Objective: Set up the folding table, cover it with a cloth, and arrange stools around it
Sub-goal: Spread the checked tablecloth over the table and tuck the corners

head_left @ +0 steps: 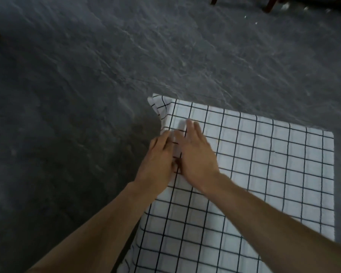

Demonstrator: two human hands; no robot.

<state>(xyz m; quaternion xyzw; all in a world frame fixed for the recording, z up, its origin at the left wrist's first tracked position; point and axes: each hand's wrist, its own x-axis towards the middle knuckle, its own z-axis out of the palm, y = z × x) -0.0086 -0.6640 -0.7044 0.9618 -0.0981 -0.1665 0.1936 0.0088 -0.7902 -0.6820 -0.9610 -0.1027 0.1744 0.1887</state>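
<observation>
Lying flat, checked cloth [264,164] (rough grey floor [126,56] beyond).

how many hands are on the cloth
2: left hand at the left edge of the cloth; right hand flat on top, just beside it. None hidden.

My left hand [158,154] on cloth [264,174] left edge; my right hand [197,152] just beside, further onto cloth; floor [87,75] beyond cloth edges.
</observation>
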